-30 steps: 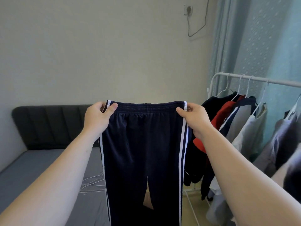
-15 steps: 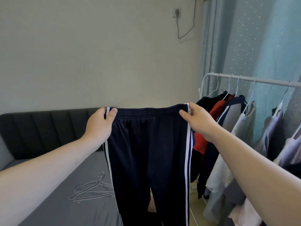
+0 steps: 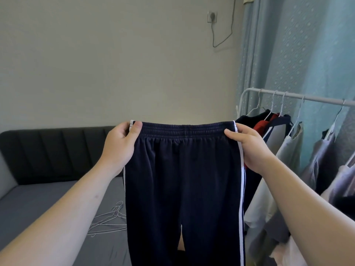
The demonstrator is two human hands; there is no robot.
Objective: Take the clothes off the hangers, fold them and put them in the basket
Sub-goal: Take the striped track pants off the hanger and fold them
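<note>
Wire hangers (image 3: 110,221) lie bare on the sofa (image 3: 38,198) at eight o'clock. Left hand (image 3: 123,144) and right hand (image 3: 247,148), each grip pinching a waistband corner, hold navy trousers (image 3: 182,179) unfolded at centre. Garments (image 3: 287,150) crowd the rack (image 3: 307,98) at three o'clock; basket unseen.

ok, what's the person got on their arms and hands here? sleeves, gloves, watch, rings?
Nothing worn that shows. The left hand and right hand are bare: no gloves, and no rings on the fingers in view. Neither wrist carries a watch or band. The left forearm and right forearm are bare to the frame edge; no sleeve shows.
</note>
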